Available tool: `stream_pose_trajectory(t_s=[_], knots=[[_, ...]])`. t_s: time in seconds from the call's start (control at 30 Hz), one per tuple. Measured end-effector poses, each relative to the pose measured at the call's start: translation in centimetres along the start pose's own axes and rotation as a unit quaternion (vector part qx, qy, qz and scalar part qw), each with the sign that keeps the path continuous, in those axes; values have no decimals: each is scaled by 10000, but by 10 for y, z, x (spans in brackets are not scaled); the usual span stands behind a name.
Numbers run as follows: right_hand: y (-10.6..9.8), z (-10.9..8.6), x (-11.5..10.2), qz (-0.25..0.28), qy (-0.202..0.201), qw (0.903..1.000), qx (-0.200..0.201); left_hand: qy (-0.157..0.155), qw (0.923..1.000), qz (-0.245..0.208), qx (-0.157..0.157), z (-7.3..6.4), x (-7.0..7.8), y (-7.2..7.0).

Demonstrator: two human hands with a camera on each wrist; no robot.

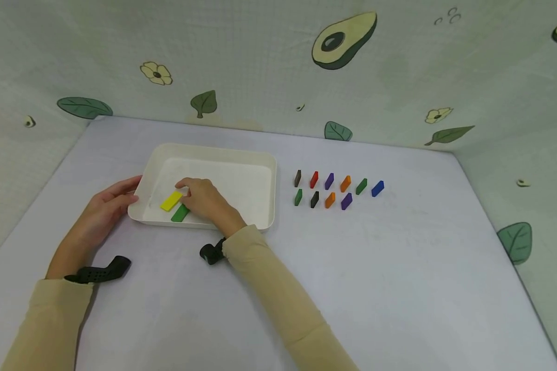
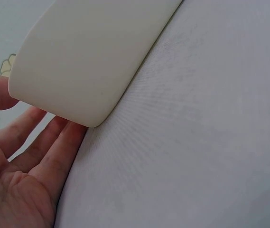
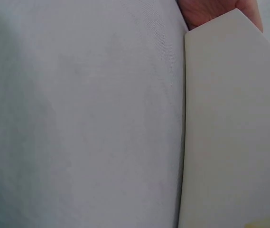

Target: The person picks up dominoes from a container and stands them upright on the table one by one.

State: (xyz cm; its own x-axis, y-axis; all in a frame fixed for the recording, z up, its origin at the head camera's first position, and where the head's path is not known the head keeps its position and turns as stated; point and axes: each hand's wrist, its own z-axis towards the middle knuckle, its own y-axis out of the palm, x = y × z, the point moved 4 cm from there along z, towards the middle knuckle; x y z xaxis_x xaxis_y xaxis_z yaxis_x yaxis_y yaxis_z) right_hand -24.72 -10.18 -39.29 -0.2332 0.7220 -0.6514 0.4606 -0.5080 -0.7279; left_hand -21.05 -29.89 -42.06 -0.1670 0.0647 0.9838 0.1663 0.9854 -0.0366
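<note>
A white tray stands on the table's left half. At its left end is my left hand, thumb at the rim and fingers extended along the outside wall; the left wrist view shows these fingers close behind the tray's end. Inside the tray lie a yellow block and, beside it, a green block. Reaching over the near wall, my right hand is above them, with a gap between index finger and thumb. Part of the green block is hidden under this hand.
Right of the tray, small upright blocks in several colours form two rows. A white cloth covers the table. Behind it hangs a patterned curtain. Black wrist cameras sit at both sleeves.
</note>
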Motion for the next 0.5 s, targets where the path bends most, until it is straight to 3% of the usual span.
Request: stream_pose_trajectory(t_s=[0.3, 0.5], knots=[[0, 1, 1, 59, 147, 9999, 69, 89, 9998, -202, -28, 0, 1, 1], [-1, 1, 0, 110, 248, 9995, -140, 13, 9999, -117, -9, 0, 1, 0]])
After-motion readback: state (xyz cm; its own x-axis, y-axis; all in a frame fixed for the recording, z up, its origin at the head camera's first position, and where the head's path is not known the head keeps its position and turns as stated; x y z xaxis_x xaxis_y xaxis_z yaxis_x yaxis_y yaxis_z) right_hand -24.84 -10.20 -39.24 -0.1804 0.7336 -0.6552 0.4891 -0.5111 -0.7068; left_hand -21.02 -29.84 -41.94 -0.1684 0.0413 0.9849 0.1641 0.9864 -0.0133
